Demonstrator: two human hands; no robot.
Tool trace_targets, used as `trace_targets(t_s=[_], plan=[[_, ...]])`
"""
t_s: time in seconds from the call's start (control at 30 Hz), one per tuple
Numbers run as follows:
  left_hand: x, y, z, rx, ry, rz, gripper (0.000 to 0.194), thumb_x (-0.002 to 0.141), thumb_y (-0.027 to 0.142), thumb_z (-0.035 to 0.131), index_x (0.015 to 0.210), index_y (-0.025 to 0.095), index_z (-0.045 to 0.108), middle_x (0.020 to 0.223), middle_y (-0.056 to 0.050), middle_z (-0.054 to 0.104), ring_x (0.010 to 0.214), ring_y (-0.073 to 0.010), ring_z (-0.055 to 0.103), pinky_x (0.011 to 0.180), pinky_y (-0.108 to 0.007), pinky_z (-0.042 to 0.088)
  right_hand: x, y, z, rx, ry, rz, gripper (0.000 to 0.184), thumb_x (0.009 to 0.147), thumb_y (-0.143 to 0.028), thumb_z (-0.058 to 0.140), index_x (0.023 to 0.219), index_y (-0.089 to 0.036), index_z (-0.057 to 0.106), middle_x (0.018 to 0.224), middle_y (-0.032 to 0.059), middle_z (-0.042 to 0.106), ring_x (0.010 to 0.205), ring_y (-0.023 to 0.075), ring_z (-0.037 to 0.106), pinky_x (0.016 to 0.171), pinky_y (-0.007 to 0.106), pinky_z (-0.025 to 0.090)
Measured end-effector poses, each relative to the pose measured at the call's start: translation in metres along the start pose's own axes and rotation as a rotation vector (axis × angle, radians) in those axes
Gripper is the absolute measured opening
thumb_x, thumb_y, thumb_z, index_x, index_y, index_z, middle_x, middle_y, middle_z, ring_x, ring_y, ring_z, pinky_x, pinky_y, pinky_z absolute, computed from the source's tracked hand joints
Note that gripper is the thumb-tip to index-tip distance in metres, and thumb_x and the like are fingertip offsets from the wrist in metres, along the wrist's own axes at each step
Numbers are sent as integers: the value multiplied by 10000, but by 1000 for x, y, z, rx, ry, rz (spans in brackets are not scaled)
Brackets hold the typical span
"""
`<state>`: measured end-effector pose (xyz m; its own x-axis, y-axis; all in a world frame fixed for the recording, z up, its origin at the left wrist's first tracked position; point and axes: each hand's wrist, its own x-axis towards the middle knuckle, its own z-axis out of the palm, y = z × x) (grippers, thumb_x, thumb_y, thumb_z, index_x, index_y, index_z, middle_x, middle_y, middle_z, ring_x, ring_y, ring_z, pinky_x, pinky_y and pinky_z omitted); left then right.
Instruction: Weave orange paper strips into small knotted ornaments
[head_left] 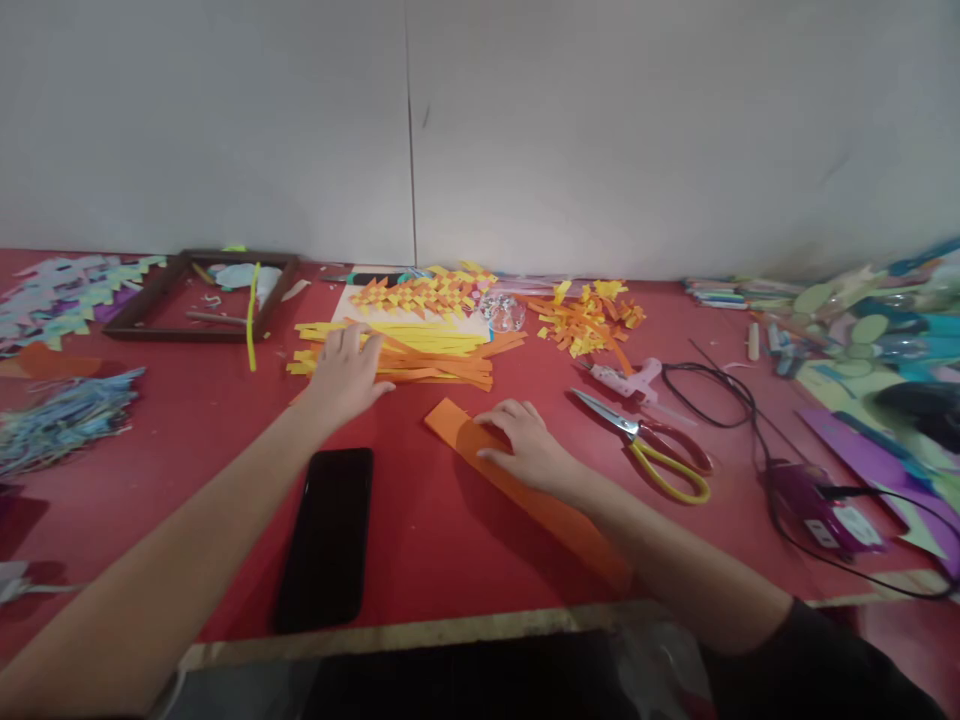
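Note:
My left hand (347, 372) rests over the left part of a pile of yellow paper strips (450, 340) and orange paper strips (435, 366), its fingers spread apart. Whether it pinches any strip is not plain. My right hand (529, 445) lies on a long band of orange paper (555, 520), fingers slightly curled and thumb apart, without gripping it. The band slants from the table's middle toward its front edge, partly under my right forearm. To the right of that hand are scissors (637, 430) with one red and one yellow handle, blades apart only a little or closed.
A black phone (330, 540) lies near the front edge. Behind the strips is a woven orange-yellow paper piece (420, 292); folded scraps (589, 318) sit beside it. A pink glue gun (630, 382), a black cable (757, 430) and a magenta device (825, 510) are right; a wooden frame (180, 332) is left.

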<state>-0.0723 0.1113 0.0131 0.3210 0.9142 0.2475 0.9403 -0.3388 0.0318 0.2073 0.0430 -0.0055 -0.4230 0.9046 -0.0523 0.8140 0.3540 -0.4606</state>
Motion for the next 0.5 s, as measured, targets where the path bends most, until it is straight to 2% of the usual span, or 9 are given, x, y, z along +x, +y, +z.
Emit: trace_targets(t_s=[0.13,0.23,0.3,0.4,0.47,0.5], plan=[[22,-20,3,31,27,-9,607,791,284,720,1337,134,501,1355,-210,460,1218,-422,418,1018,-527,369,-3,2,-12,50,-153,-31,337,812,-105,637,1131,-212,637,1176,91,593,1128,261,515,990,430,385],[30,-29,-3,34,27,26,606,806,301,703,1347,117,502,1347,-220,470,1215,-427,427,1019,-525,371,-5,3,-15,50,-191,-41,422,786,-25,572,1163,-211,610,1208,98,581,1144,277,496,968,447,386],[27,-31,-11,24,2,93,607,794,326,718,1341,153,519,1366,-190,477,1230,-403,435,1045,-489,366,-4,2,-14,38,-200,-59,498,774,-8,546,1227,-214,575,1223,104,578,1137,278,496,962,452,383],[14,-16,-28,-4,3,168,572,809,371,692,1328,197,527,1424,-162,446,1287,-389,402,1092,-494,323,-1,-2,-8,30,-139,-44,431,818,-87,568,1233,-201,560,1177,104,604,1102,269,514,951,443,385],[1,6,-36,-126,27,187,420,864,372,604,1222,152,584,1321,-176,531,1253,-372,452,1091,-506,325,3,-7,-2,28,-74,-9,325,857,-217,610,1178,-181,577,1128,113,616,1076,276,518,942,450,383],[-7,19,-37,-207,-13,172,354,891,370,557,1155,138,607,1211,-167,596,1191,-354,510,1063,-502,362,4,-9,1,23,-51,3,302,863,-272,626,1145,-173,583,1114,120,614,1069,285,513,938,458,379]])
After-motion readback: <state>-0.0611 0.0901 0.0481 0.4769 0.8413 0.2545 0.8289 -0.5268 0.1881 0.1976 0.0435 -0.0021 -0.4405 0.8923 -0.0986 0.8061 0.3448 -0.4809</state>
